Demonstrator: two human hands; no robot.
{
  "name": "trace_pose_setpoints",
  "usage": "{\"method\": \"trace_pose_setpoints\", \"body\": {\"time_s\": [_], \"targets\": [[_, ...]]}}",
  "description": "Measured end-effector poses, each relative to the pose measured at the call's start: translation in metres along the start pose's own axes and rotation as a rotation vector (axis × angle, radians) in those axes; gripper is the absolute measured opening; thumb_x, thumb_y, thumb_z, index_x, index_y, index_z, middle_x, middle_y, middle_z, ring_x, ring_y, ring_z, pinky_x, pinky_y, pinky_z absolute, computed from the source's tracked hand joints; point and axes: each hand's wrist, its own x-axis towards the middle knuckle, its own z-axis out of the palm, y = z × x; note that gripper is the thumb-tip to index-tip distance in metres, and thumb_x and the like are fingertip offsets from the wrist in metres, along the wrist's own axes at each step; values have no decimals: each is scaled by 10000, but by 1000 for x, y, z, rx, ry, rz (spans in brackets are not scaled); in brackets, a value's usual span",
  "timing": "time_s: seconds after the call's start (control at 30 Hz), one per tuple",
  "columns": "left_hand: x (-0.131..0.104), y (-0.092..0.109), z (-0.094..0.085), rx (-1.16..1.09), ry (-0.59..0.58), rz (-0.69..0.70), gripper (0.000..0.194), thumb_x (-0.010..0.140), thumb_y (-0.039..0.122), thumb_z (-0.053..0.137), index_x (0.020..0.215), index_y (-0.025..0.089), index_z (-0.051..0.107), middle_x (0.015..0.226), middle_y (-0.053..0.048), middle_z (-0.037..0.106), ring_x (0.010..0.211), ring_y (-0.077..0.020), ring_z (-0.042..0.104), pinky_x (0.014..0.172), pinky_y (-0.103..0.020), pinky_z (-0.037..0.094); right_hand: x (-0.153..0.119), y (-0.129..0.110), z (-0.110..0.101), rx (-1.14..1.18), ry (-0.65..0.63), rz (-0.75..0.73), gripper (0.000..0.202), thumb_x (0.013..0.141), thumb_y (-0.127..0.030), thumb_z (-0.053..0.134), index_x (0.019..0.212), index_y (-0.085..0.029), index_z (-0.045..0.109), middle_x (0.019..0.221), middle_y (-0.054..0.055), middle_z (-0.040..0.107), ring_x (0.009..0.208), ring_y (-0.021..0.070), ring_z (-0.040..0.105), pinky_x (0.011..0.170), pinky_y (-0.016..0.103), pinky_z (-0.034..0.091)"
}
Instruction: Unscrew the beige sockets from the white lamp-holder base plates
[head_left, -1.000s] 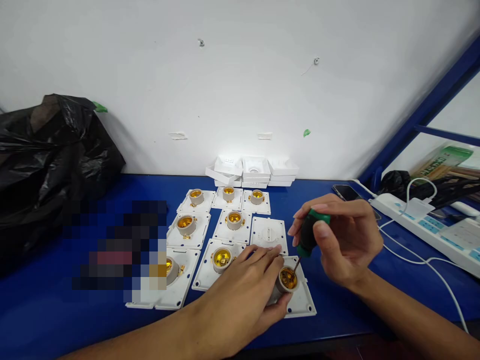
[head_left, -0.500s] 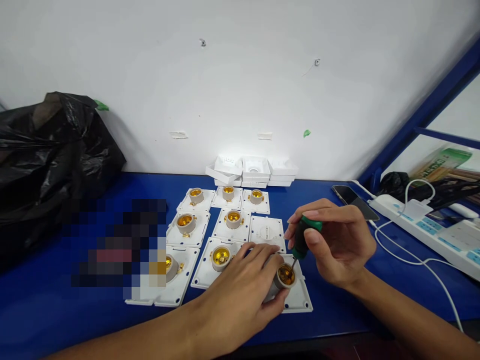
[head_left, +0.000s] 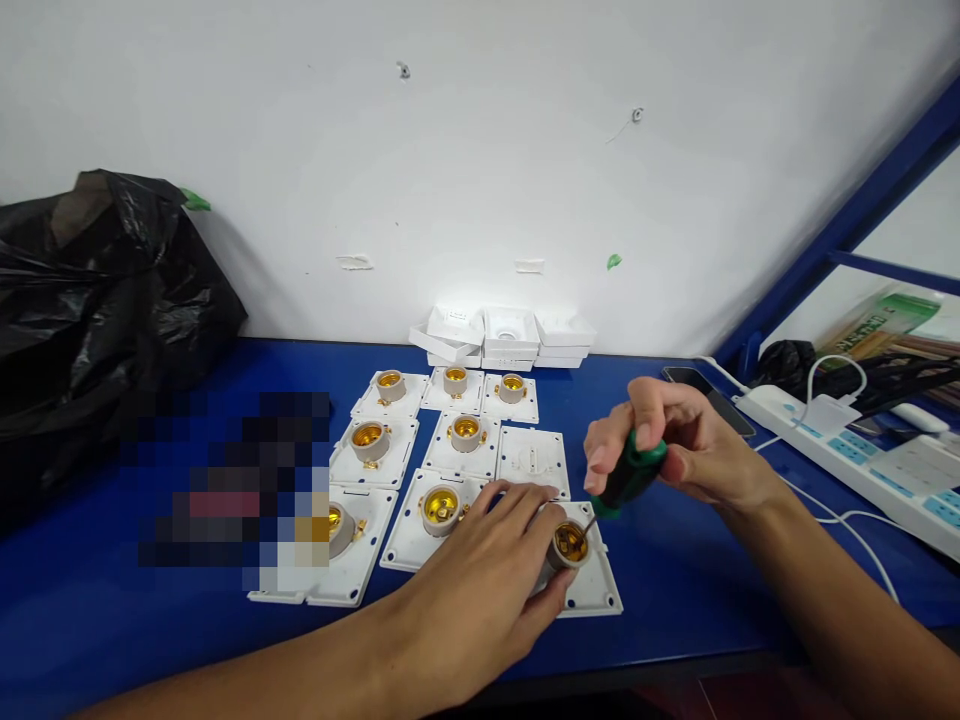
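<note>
My left hand (head_left: 487, 570) is closed around a round lamp socket (head_left: 559, 556) with a brass-coloured inside, which sits on a white square plate (head_left: 598, 590). In my right hand (head_left: 671, 445) is a screwdriver (head_left: 626, 483) with a green and black handle, tilted to the right. Its thin shaft reaches into the socket, and the tip is hidden inside. Just behind lies a white plate (head_left: 529, 462) with no socket on it. Several more plates with brass-lined sockets (head_left: 466, 433) stand in rows to the left and behind.
White square covers (head_left: 510, 335) are stacked against the wall. A black plastic bag (head_left: 112, 280) bulks at the left, near a blurred-out patch (head_left: 232, 480). On the right are a phone (head_left: 709, 400), a power strip (head_left: 855, 455) and white cables (head_left: 870, 525).
My right hand has turned at the wrist and shifted slightly right, leaning the screwdriver further over. My left hand keeps its hold on the socket. The view has moved slightly.
</note>
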Motion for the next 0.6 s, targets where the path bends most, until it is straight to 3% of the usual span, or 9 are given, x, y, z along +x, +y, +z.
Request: {"method": "trace_pose_setpoints", "body": {"time_s": [0.07, 0.2, 0.3, 0.37, 0.47, 0.53, 0.6], "targets": [[0, 0, 1, 4, 9, 5, 187, 1018, 254, 592, 1199, 210, 574, 1269, -81, 637, 1224, -296, 575, 1108, -504, 446, -1, -1, -3, -35, -36, 1, 115, 942, -330, 717, 985, -238, 665, 1023, 101, 787, 898, 242, 762, 765, 462, 629], [0, -2, 2, 21, 17, 10, 217, 1022, 261, 584, 1229, 198, 568, 1313, -93, 622, 1230, -305, 571, 1099, -513, 456, 0, 2, -2, -47, 51, -106, 154, 839, -275, 834, 944, -280, 721, 974, 37, 724, 877, 187, 698, 740, 360, 607], [0, -1, 1, 32, -2, 12, 227, 1024, 264, 584, 1236, 183, 565, 1298, -101, 629, 1232, -306, 572, 1102, -511, 459, 2, 0, 1, -10, -85, -64, 63, 953, -273, 706, 1005, -288, 740, 937, 37, 731, 826, 179, 716, 743, 372, 606], [0, 0, -1, 37, -7, 15, 230, 1025, 255, 579, 1242, 180, 563, 1271, -103, 641, 1229, -304, 578, 1105, -508, 461, 3, 0, 4, -20, -140, -41, 59, 962, -302, 691, 973, -276, 743, 957, 53, 730, 859, 196, 720, 773, 402, 606], [1, 1, -2, 43, 11, 19, 217, 1020, 253, 583, 1228, 193, 569, 1243, -99, 651, 1209, -304, 595, 1091, -508, 475, 4, 2, 9, -28, -5, -91, 165, 810, -370, 858, 882, -279, 740, 948, 34, 697, 851, 183, 675, 742, 356, 599], [1, 2, -3, 43, 21, 22, 212, 1013, 252, 589, 1218, 199, 572, 1228, -95, 657, 1193, -302, 605, 1081, -505, 483, 4, 7, 9, -15, 33, -76, 108, 885, -345, 791, 971, -298, 748, 943, 30, 709, 813, 168, 670, 714, 340, 597], [1, 2, -2, 40, 22, 20, 210, 1003, 241, 599, 1206, 196, 572, 1221, -94, 661, 1186, -299, 610, 1082, -501, 483, 3, 10, 8, -5, -39, -56, 106, 984, -330, 663, 1052, -305, 740, 945, 43, 721, 837, 182, 688, 751, 385, 607]]}}
